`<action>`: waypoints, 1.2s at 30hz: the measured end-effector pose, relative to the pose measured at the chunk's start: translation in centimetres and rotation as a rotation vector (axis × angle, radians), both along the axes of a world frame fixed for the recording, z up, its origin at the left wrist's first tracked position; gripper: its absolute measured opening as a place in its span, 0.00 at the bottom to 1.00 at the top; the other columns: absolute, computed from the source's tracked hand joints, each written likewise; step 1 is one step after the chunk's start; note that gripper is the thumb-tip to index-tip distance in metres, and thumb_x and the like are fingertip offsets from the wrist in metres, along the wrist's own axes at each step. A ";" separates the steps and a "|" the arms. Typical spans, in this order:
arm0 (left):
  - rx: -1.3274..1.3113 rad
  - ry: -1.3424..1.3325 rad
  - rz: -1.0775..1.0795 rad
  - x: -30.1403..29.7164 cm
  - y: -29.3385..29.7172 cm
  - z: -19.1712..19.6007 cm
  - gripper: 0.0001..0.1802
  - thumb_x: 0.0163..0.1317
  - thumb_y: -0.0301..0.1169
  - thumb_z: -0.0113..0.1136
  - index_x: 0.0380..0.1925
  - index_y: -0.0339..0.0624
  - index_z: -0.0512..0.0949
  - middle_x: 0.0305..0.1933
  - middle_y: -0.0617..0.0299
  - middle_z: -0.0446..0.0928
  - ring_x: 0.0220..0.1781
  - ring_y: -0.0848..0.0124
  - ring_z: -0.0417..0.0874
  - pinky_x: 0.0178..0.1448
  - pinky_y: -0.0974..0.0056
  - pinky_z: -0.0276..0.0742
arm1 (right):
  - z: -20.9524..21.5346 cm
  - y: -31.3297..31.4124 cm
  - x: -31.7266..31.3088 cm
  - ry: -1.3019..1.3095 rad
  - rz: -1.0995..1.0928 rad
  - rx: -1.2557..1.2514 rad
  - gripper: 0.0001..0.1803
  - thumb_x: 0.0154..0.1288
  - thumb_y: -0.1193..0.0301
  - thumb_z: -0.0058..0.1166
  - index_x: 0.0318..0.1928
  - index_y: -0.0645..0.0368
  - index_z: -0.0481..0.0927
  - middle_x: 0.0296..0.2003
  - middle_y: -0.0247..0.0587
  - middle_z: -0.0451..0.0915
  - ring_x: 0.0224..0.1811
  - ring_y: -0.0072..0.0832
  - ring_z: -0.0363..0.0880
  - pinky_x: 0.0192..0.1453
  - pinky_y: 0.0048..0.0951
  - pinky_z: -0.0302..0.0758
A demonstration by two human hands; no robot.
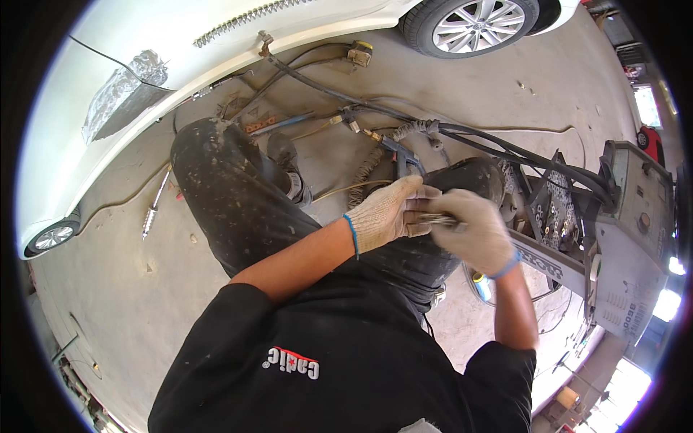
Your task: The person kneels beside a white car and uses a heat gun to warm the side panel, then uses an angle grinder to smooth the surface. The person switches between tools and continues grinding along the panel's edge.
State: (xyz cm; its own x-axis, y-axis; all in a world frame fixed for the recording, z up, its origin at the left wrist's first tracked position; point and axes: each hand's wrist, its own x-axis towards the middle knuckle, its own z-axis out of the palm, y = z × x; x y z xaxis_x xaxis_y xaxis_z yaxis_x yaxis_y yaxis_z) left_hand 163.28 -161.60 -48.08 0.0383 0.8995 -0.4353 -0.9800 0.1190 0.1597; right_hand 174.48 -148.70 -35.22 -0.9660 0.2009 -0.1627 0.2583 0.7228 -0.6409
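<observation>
In front of my body, over my right thigh, my two gloved hands are close together. My left hand (393,211), in a cream knit glove with a blue cuff edge, has its fingers curled toward the right hand; what lies within them is hidden. My right hand (475,231), in the same kind of glove, is smeared by motion, its fingers bent round small shiny metal pieces (438,219). Those pieces look flat and thin, but their exact kind is unclear. Just beyond the hands, a gun-shaped tool (397,150) with a hose rests near my right knee.
A white car (238,43) stands ahead and left, with a bare grey patch (126,94) on its side. Black cables (346,97) cross the floor to a grey machine (632,231) at right, beside many small metal rings (559,202). A slide hammer-like rod (153,206) lies left.
</observation>
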 end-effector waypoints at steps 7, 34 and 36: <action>-0.056 -0.128 0.253 -0.7 -5.1 -2.8 0.15 0.75 0.38 0.45 0.48 0.39 0.75 0.44 0.56 0.80 0.44 0.64 0.84 0.45 0.58 0.87 | -4.6 -4.4 -4.0 0.147 0.151 0.046 0.14 0.56 0.75 0.58 0.45 0.60 0.80 0.42 0.49 0.79 0.44 0.52 0.80 0.47 0.45 0.78; 0.075 -0.190 0.265 -2.5 -5.9 -1.2 0.20 0.75 0.41 0.45 0.48 0.33 0.75 0.48 0.52 0.80 0.50 0.60 0.83 0.59 0.53 0.81 | -5.8 -5.0 -4.2 0.326 -0.018 0.023 0.09 0.63 0.76 0.57 0.44 0.58 0.80 0.38 0.49 0.82 0.44 0.49 0.81 0.46 0.43 0.78; 0.075 0.374 0.329 -2.2 -5.9 -0.1 0.21 0.75 0.42 0.45 0.47 0.33 0.75 0.52 0.49 0.80 0.54 0.58 0.82 0.61 0.54 0.80 | -5.3 -5.0 -4.1 0.318 -0.058 -0.088 0.11 0.63 0.77 0.55 0.46 0.58 0.80 0.39 0.50 0.82 0.45 0.50 0.81 0.46 0.43 0.79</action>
